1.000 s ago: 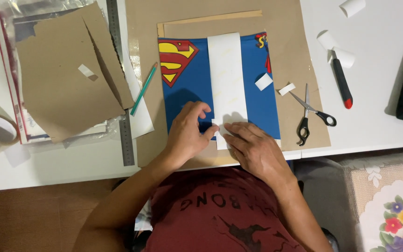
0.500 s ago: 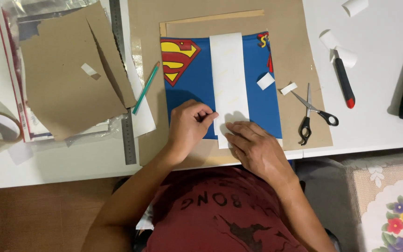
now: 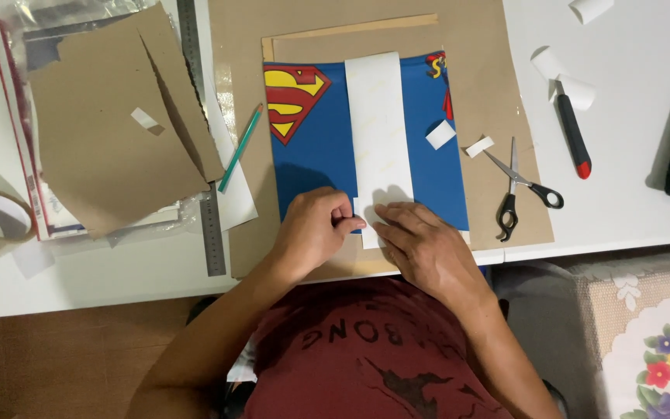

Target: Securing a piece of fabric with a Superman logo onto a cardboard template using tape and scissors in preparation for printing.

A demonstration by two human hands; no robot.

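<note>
**Hands work the near end of the white strip**

While the right hand (image 3: 424, 248) lies flat on the near end of the white strip (image 3: 380, 140), its fingers spread and pressing, the left hand (image 3: 316, 229) has curled in from half a second ago and now seems to pinch the strip's lower left corner, though the grip itself is hard to see. The strip runs down the middle of the blue sheet (image 3: 316, 155), which lies on brown cardboard (image 3: 490, 93) at the desk's near edge. That suggests the end is being lifted or peeled. Scissors (image 3: 517, 186) lie on the cardboard's right side.
</note>
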